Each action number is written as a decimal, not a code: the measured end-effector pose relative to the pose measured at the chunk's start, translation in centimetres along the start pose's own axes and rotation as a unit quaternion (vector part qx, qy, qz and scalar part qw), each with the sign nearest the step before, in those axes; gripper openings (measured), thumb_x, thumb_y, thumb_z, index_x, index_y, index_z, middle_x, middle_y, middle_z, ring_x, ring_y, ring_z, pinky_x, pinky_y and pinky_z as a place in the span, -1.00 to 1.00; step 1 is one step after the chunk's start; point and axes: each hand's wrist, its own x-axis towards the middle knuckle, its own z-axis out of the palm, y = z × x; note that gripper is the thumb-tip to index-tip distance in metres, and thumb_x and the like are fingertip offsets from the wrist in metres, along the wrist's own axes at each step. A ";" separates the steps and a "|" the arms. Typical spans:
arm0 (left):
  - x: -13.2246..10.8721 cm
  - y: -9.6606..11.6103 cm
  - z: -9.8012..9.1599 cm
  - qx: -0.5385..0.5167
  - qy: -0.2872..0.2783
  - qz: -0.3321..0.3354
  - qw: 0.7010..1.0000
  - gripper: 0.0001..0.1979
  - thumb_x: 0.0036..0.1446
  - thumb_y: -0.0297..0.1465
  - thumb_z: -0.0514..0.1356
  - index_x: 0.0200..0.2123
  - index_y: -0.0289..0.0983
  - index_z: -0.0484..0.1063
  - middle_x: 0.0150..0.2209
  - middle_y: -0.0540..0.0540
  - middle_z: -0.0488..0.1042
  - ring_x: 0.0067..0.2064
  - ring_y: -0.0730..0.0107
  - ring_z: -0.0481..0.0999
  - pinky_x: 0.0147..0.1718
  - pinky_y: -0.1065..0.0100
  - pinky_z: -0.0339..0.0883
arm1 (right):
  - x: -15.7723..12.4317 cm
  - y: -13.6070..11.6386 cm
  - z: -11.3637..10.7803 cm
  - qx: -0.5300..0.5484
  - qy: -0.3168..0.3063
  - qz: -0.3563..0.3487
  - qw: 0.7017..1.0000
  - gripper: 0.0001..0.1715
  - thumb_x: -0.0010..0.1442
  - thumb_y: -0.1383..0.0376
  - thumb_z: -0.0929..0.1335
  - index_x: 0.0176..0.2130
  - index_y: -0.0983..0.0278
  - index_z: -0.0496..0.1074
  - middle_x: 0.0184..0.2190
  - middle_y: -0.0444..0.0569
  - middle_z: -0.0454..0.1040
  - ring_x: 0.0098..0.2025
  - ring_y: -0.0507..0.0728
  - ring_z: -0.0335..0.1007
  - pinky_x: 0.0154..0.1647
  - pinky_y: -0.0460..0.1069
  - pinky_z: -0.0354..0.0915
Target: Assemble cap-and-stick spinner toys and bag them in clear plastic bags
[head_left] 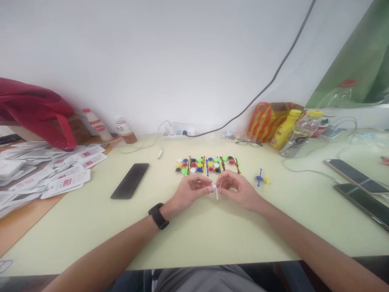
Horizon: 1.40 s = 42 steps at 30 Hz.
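Note:
A small white plastic piece with a thin stem (216, 194) is pinched between the fingertips of both hands, just above the table. My left hand (189, 194) grips it from one side and wears a black watch (158, 215) at the wrist. From the other side, my right hand (243, 192) closes thumb and fingers on the same piece. Behind the hands lie rows of small coloured discs (199, 165) and thin coloured sticks (207, 167). To the right sit a blue disc with a stick through it (259, 178) and a similar yellow piece (266, 180).
A black phone (130, 181) lies at left, beyond it piled white packets (67, 182) and a red bag (33, 107). Two more phones (361, 202) lie at right. Bottles (285, 129), a striped bag (261, 121) and a power strip (178, 133) line the wall.

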 end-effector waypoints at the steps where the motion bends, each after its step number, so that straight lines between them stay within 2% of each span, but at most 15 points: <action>1: 0.0 -0.1 0.0 0.000 -0.001 0.001 1.000 -0.72 0.08 -0.31 0.50 -0.20 -0.33 0.60 -0.22 -0.15 0.65 -0.19 0.26 0.65 -0.14 0.25 0.54 | 0.0 0.1 0.0 -0.002 0.001 -0.002 1.000 -0.75 0.28 0.15 0.47 -0.14 0.20 0.41 -0.22 -0.05 0.53 -0.31 0.09 0.45 -0.20 0.03 0.38; 6: 0.0 -0.2 -0.1 -0.003 0.010 0.008 1.000 -0.73 0.08 -0.33 0.50 -0.19 -0.32 0.60 -0.25 -0.12 0.63 -0.21 0.31 0.63 -0.13 0.26 0.53 | -0.2 0.5 -0.1 -0.020 0.015 -0.021 0.999 -0.69 0.33 0.18 0.42 0.03 0.17 0.39 -0.23 -0.07 0.48 -0.31 0.08 0.41 -0.21 0.04 0.37; 8: 0.0 -0.1 0.0 -0.004 0.013 0.008 1.000 -0.73 0.08 -0.34 0.49 -0.19 -0.32 0.60 -0.26 -0.12 0.62 -0.22 0.32 0.62 -0.13 0.25 0.52 | -0.3 0.5 -0.2 -0.025 0.022 -0.023 0.999 -0.55 0.36 0.18 0.39 0.19 0.12 0.31 -0.25 -0.10 0.45 -0.34 0.07 0.37 -0.23 0.03 0.35; 12: 0.0 0.1 0.1 0.000 0.017 0.010 1.000 -0.74 0.09 -0.34 0.49 -0.20 -0.33 0.60 -0.24 -0.13 0.62 -0.21 0.31 0.62 -0.12 0.25 0.52 | -0.4 0.6 0.1 -0.006 0.026 -0.007 1.000 -0.19 0.38 0.17 0.37 0.44 0.02 -0.05 -0.27 -0.16 0.38 -0.40 0.04 0.29 -0.31 0.00 0.29; 14: 0.0 0.2 0.1 -0.001 0.019 0.013 1.000 -0.74 0.08 -0.34 0.49 -0.20 -0.33 0.60 -0.25 -0.12 0.62 -0.21 0.32 0.61 -0.12 0.26 0.52 | -0.4 0.6 0.1 0.006 0.033 0.000 0.999 -0.19 0.37 0.14 0.37 0.43 0.00 -0.04 -0.25 -0.16 0.37 -0.42 0.03 0.26 -0.34 -0.01 0.27; 16: 0.0 0.2 0.1 -0.002 0.020 0.015 1.000 -0.74 0.07 -0.34 0.50 -0.21 -0.33 0.60 -0.25 -0.12 0.62 -0.22 0.33 0.61 -0.12 0.26 0.52 | -0.4 0.5 0.0 0.012 0.032 0.006 0.999 -0.49 0.38 0.09 0.37 0.26 0.07 0.29 -0.26 -0.14 0.38 -0.41 0.03 0.25 -0.34 -0.01 0.23; 17: 0.0 0.2 0.1 -0.001 0.020 0.017 1.000 -0.74 0.07 -0.34 0.50 -0.21 -0.32 0.60 -0.24 -0.12 0.62 -0.22 0.34 0.61 -0.11 0.26 0.53 | -0.3 0.5 -0.2 0.013 0.015 0.010 1.000 -0.69 0.41 0.06 0.33 0.04 0.15 0.46 -0.32 -0.13 0.38 -0.42 0.04 0.24 -0.34 0.00 0.22; 18: 0.0 0.1 0.1 0.001 0.021 0.017 1.000 -0.74 0.07 -0.34 0.50 -0.21 -0.32 0.61 -0.24 -0.12 0.62 -0.22 0.34 0.61 -0.11 0.27 0.53 | -0.3 0.4 -0.4 0.016 -0.011 0.014 1.000 -0.61 0.44 0.03 0.28 -0.24 0.21 0.52 -0.41 -0.12 0.36 -0.44 0.04 0.22 -0.35 0.01 0.19; 19: 0.0 0.1 0.1 0.004 0.022 0.017 1.000 -0.74 0.07 -0.34 0.50 -0.21 -0.32 0.61 -0.23 -0.12 0.62 -0.22 0.34 0.61 -0.11 0.27 0.52 | -0.2 0.4 -0.7 0.023 -0.038 0.016 0.999 -0.40 0.47 0.00 0.23 -0.48 0.25 0.42 -0.51 -0.12 0.29 -0.48 0.04 0.18 -0.36 0.02 0.16; 20: 0.0 0.1 0.0 0.007 0.023 0.016 1.000 -0.74 0.06 -0.34 0.50 -0.21 -0.32 0.61 -0.23 -0.12 0.62 -0.22 0.35 0.61 -0.12 0.27 0.52 | -0.2 0.4 -0.9 0.029 -0.058 0.015 0.998 -0.26 0.49 -0.02 0.18 -0.63 0.25 0.28 -0.60 -0.13 0.21 -0.51 0.04 0.14 -0.38 0.03 0.12; 22: 0.1 0.1 0.0 0.012 0.027 0.013 0.999 -0.73 0.06 -0.34 0.50 -0.21 -0.32 0.60 -0.24 -0.12 0.62 -0.23 0.35 0.60 -0.13 0.28 0.52 | -0.1 0.3 -1.2 0.036 -0.058 0.011 0.998 -0.22 0.49 -0.03 0.19 -0.68 0.24 0.12 -0.65 -0.16 0.11 -0.54 0.03 0.06 -0.42 0.03 0.06; 27: 0.1 0.0 0.0 0.013 0.024 0.015 1.000 -0.74 0.06 -0.34 0.50 -0.22 -0.32 0.60 -0.25 -0.12 0.61 -0.23 0.35 0.60 -0.14 0.29 0.52 | 0.1 0.3 -0.7 0.060 0.000 0.028 0.998 -0.64 0.30 0.06 0.46 -0.35 0.24 0.37 -0.45 -0.17 0.34 -0.45 0.02 0.20 -0.40 -0.03 0.15; 30: 0.0 -0.1 0.0 0.017 0.009 0.019 1.000 -0.75 0.08 -0.34 0.49 -0.21 -0.32 0.60 -0.23 -0.14 0.62 -0.21 0.32 0.61 -0.13 0.27 0.52 | 0.1 0.2 -0.3 0.058 -0.009 0.020 0.998 -0.71 0.26 0.11 0.49 -0.22 0.22 0.40 -0.33 -0.14 0.42 -0.37 0.03 0.32 -0.31 -0.03 0.26; 38: 0.1 -0.2 0.0 0.013 0.004 0.021 1.000 -0.74 0.09 -0.32 0.49 -0.21 -0.32 0.59 -0.25 -0.14 0.62 -0.21 0.30 0.61 -0.13 0.25 0.52 | 0.0 0.5 -0.3 0.002 0.001 0.002 1.000 -0.71 0.32 0.13 0.44 -0.03 0.19 0.41 -0.22 -0.06 0.51 -0.31 0.08 0.41 -0.25 0.01 0.34; 42: 0.0 -0.2 0.0 0.007 0.013 0.018 1.000 -0.73 0.09 -0.32 0.49 -0.21 -0.32 0.59 -0.25 -0.13 0.61 -0.22 0.32 0.61 -0.13 0.26 0.52 | -0.3 0.5 0.0 -0.020 0.021 -0.022 0.999 -0.38 0.36 0.16 0.40 0.31 0.08 0.17 -0.26 -0.14 0.45 -0.40 0.04 0.33 -0.31 -0.01 0.30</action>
